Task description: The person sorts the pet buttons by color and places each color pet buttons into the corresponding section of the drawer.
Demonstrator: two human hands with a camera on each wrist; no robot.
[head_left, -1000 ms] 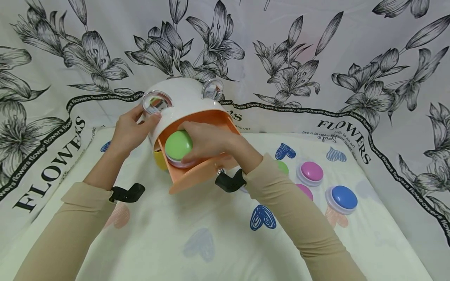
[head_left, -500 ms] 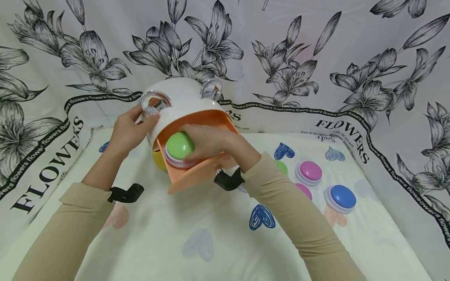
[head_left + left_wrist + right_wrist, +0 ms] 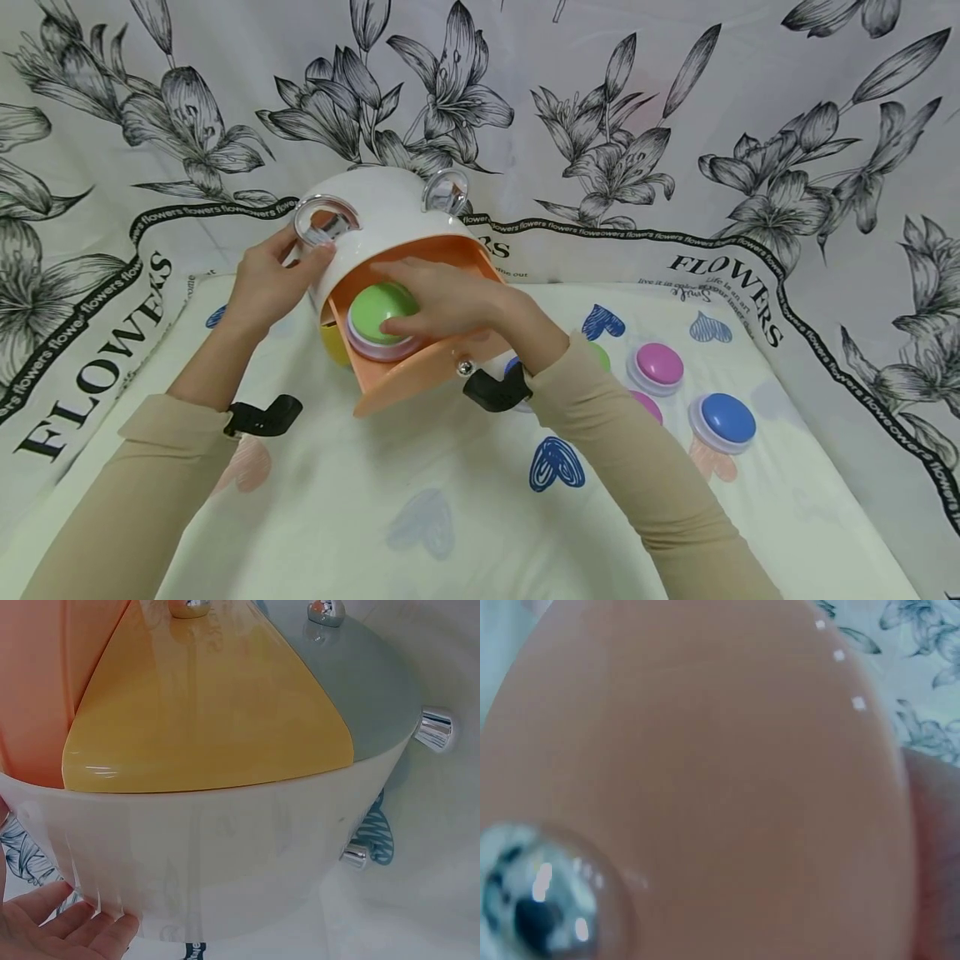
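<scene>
A white rounded storage box (image 3: 375, 196) with chrome rings stands at the back, its orange drawer (image 3: 416, 383) pulled out. Inside that drawer sits a green domed push button (image 3: 371, 312) on a pale lilac base. My right hand (image 3: 453, 296) reaches into the drawer, thumb across the dome and fingers loosely behind it. With my left hand (image 3: 266, 283) I hold the box's left side, thumb on the front near a ring; fingertips (image 3: 112, 934) press the white shell in the left wrist view. The right wrist view is filled by the drawer front (image 3: 720, 765) and its chrome knob (image 3: 540, 900).
On the heart-print cloth (image 3: 330, 517) to the right lie a pink button (image 3: 660, 363) and a blue button (image 3: 728, 417). Other buttons are partly hidden by the right sleeve (image 3: 622, 450). A yellow drawer (image 3: 210, 712) adjoins a grey-green one (image 3: 360, 682). Flower-print fabric (image 3: 585, 50) hangs behind.
The right thumb has shifted from the green button's base edge up onto its dome, and the fingers have loosened. The button has settled lower in the drawer. The left hand keeps its hold.
</scene>
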